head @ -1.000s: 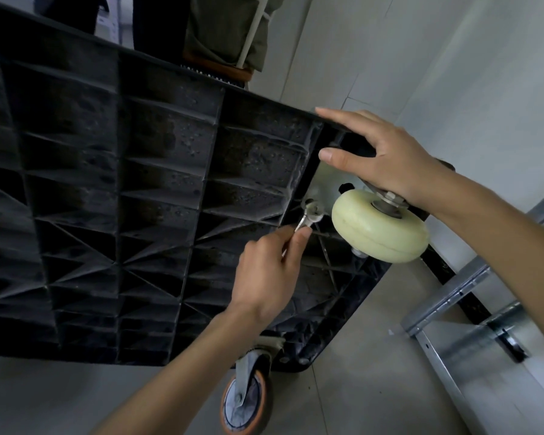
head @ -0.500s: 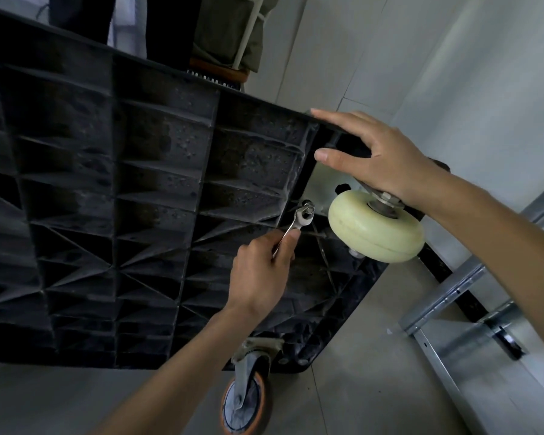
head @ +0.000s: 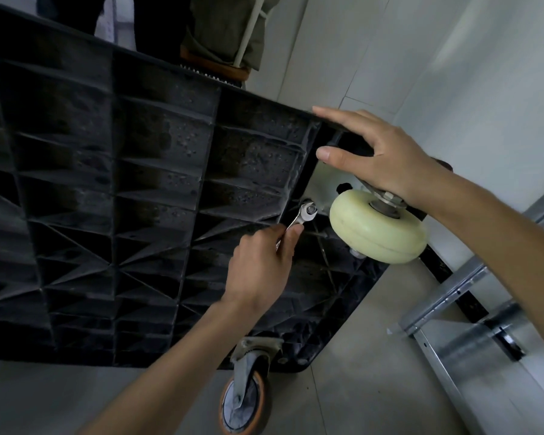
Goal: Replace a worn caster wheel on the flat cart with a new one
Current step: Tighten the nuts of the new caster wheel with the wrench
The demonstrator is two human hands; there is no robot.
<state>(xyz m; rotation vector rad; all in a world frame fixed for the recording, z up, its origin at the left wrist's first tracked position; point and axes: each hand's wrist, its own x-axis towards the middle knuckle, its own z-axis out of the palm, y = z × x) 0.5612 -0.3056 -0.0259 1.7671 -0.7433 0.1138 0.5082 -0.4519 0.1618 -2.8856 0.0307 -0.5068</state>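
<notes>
A pale tiled floor (head: 374, 356) and wall backed the black ribbed cart (head: 123, 199), tipped on edge across the left of the frame. The left hand (head: 261, 268) pinched a small wrench (head: 302, 216), its handle running down-left from a bolt (head: 311, 209) just left of the cream wheel (head: 379, 229). The right hand (head: 377, 158), fingers straight, rested on the cart's corner above the wheel. An orange wheel (head: 244, 403) sat at lower centre.

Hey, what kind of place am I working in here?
Probably a storeroom or workshop: pale tiled floor, galvanised metal shelving rails lying on it, and a black plastic flat cart tipped up for wheel work.
</notes>
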